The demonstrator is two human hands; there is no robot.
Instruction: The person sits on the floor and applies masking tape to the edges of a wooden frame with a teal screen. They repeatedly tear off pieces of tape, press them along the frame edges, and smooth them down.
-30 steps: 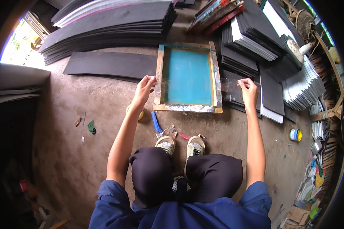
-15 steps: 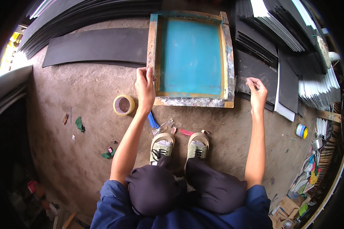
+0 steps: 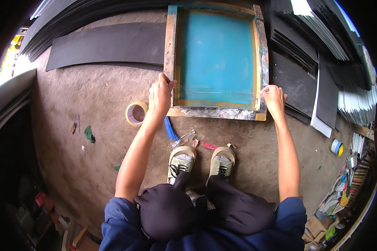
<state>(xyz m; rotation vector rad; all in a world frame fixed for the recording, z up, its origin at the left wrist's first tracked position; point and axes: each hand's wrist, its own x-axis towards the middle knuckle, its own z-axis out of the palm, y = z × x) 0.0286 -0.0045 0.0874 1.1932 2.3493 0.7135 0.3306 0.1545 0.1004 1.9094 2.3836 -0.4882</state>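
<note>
At a flat screen frame [image 3: 170, 46] just beyond two shoes [image 3: 181, 163], I see two hands well apart, left hand [image 3: 160, 96] and right hand [image 3: 275, 100] each pinched at opposite rails. One clear strip [image 3: 215, 91], faint and glossy, runs crosswise between them. The frame's long axis points away; its mesh [image 3: 215, 50] is teal. Leftward lies one tape roll [image 3: 145, 109].

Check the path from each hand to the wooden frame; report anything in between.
Nothing visible blocks them: the left hand is at the left side of the wooden frame, the right hand at its right. The tape roll lies outside both paths.
</note>
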